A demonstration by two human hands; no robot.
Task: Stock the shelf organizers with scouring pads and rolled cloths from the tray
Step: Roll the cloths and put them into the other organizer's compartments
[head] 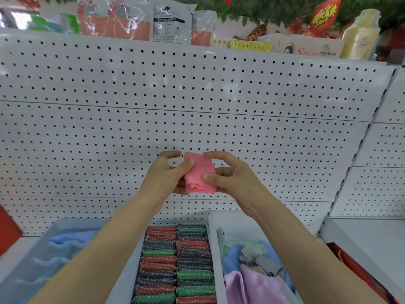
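Observation:
A pink cloth (pixel 198 173), partly rolled, is held up in front of the pegboard by both hands. My left hand (pixel 165 174) pinches its left side with thumb on top. My right hand (pixel 228 174) grips its right side, thumb pressed on the front. Below, a grey organizer (pixel 129 270) holds two rows of red, green and dark scouring pads (pixel 177 264). To its left, a compartment holds blue rolled cloths (pixel 65 240). On the right, a white tray (pixel 213 249) contains loose cloths (pixel 252 270) in blue, grey, pale green and lilac.
A white pegboard wall (pixel 197 106) rises behind the hands. Packaged goods (pixel 135 20) and a bottle (pixel 359 36) stand on the shelf above. A red item (pixel 359 270) lies at the right of the tray on the white shelf (pixel 372 233).

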